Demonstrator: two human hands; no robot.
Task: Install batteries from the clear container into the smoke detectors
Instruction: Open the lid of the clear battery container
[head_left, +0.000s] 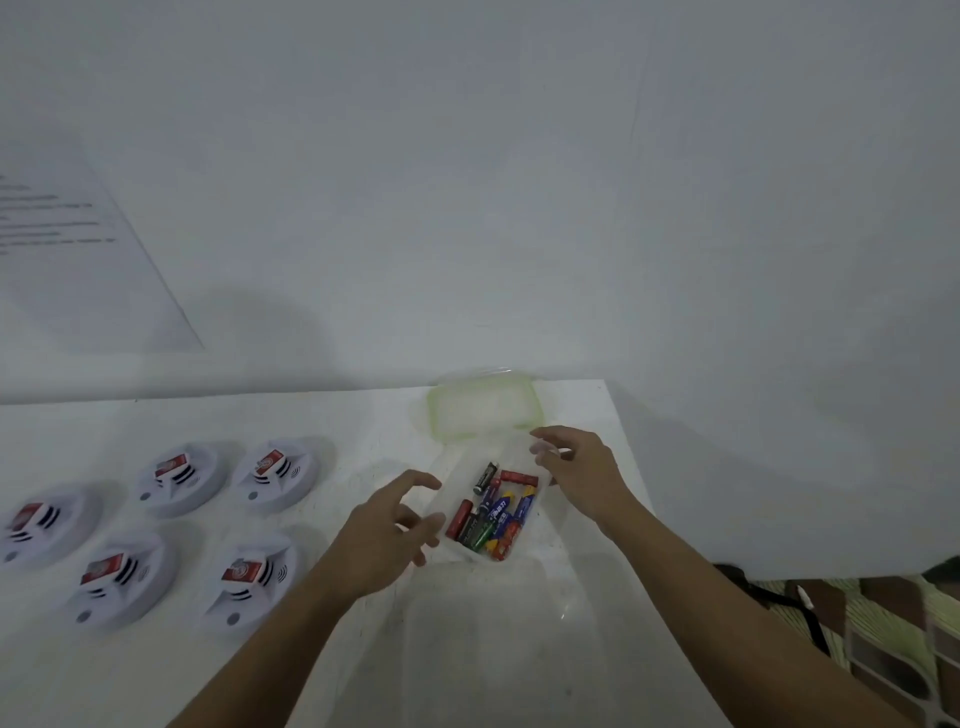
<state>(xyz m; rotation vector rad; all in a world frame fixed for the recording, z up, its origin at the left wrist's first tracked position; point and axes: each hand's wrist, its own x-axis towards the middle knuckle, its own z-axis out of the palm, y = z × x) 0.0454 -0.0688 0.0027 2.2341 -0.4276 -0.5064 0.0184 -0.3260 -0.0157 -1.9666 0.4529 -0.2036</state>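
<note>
A clear plastic container (460, 470) stands open on the white table (363, 421) and holds several AA batteries (493, 514) in red, blue, green and black. My left hand (387, 535) hovers at its left wall, thumb and fingers spread and loosely bent, holding nothing. At the far right corner, the bent fingertips of my right hand (582, 470) are at the rim. Several white round smoke detectors lie to the left, each with a red label; the nearest (249, 577) is beside my left forearm, and others (272, 475) (179, 478) lie farther back.
The container's lid (483, 405), clear with a green rim, lies just behind it at the table's back edge by the wall. A faint clear plastic shape (483, 649) lies in front. The table's right edge runs past my right arm, above patterned flooring (893, 634). Paper (78, 234) hangs on the wall.
</note>
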